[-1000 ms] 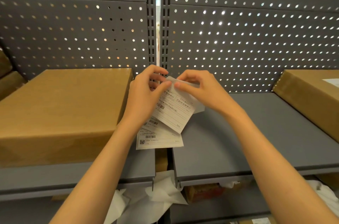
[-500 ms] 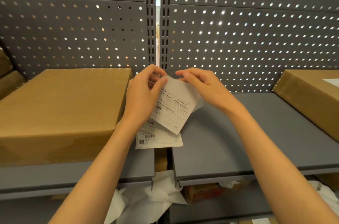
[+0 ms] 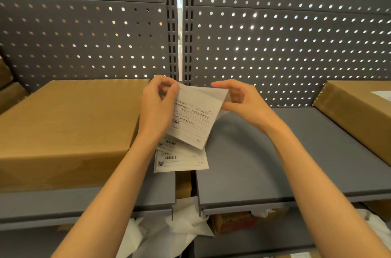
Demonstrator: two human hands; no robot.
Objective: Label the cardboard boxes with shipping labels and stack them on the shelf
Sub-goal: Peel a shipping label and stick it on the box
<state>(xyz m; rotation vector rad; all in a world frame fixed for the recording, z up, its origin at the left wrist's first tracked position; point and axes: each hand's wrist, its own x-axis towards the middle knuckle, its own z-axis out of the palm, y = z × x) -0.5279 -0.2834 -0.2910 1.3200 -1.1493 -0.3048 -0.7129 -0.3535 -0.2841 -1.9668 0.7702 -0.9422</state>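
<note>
My left hand [image 3: 157, 109] grips a stack of white shipping labels [image 3: 182, 159] above the gap between two grey shelf boards. The top label [image 3: 195, 119] is tilted, and its upper right corner is peeled away from the backing. My right hand [image 3: 243, 103] pinches that peeled corner between thumb and fingers. A large plain cardboard box [image 3: 69, 124] lies flat on the left shelf [image 3: 88, 200], just left of my left hand. Another cardboard box [image 3: 359, 114] with a white label on top sits at the right edge.
The right shelf board [image 3: 275, 162] is bare grey metal between my hands and the right box. A perforated grey back panel [image 3: 275, 35] stands behind. Crumpled white paper [image 3: 169, 234] and a reddish box [image 3: 234, 221] lie on the lower shelf. More cardboard shows at far left [image 3: 8, 92].
My right hand has moved right and pulled the top label's corner away from the backing, where earlier both hands were close together picking at that corner.
</note>
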